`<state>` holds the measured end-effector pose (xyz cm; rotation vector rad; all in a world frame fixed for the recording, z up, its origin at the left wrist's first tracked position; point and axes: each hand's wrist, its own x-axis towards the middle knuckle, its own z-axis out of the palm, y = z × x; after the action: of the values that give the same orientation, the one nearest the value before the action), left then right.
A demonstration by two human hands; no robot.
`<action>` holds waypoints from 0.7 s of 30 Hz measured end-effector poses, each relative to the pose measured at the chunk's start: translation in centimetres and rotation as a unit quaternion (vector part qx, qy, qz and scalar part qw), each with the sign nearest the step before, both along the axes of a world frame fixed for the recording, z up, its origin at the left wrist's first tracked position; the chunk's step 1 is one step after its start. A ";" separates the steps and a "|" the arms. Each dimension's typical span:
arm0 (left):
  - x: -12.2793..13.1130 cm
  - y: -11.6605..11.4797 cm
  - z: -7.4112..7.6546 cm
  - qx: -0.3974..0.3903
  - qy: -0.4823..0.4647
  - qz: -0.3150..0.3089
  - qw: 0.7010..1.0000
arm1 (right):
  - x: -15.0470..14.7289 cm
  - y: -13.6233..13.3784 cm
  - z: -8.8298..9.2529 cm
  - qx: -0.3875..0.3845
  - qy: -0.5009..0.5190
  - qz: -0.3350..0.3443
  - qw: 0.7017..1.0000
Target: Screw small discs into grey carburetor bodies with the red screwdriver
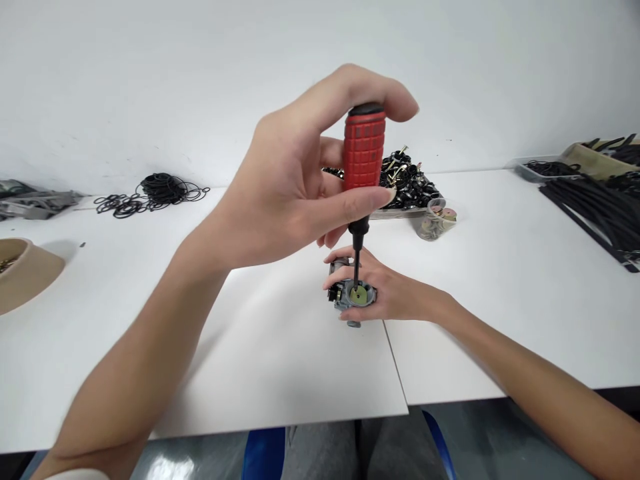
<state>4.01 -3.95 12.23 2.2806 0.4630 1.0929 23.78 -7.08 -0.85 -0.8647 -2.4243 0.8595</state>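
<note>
Left hand (295,180) gripping a red screwdriver (365,150), pointing down at a gold disc (361,298), right hand (389,283) holding the grey metal part (344,302), black cords (163,190) at its ten o'clock.

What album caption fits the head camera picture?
Left hand holds a red screwdriver upright; right hand grips the metal part beneath it.

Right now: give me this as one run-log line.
left hand: grips red screwdriver, near upright; right hand: holds grey metal part; tip: at yellowish disc, contact unclear; behind: heap of black parts
</note>
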 end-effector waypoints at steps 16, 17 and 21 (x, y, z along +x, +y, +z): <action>0.9 0.0 -0.6 -0.068 -0.016 -0.009 0.998 | 0.0 0.1 0.2 0.005 0.000 0.001 1.000; 0.9 0.1 -0.7 -0.064 -0.013 -0.009 0.998 | 0.0 0.1 0.2 0.007 0.000 0.001 1.000; 1.0 0.2 -1.0 -0.047 0.008 -0.016 0.999 | 0.0 0.1 0.2 0.010 0.000 0.001 1.000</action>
<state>5.04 -3.74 11.22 2.2089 0.4740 1.0161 23.73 -7.00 -0.67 -0.8558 -2.4284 0.8354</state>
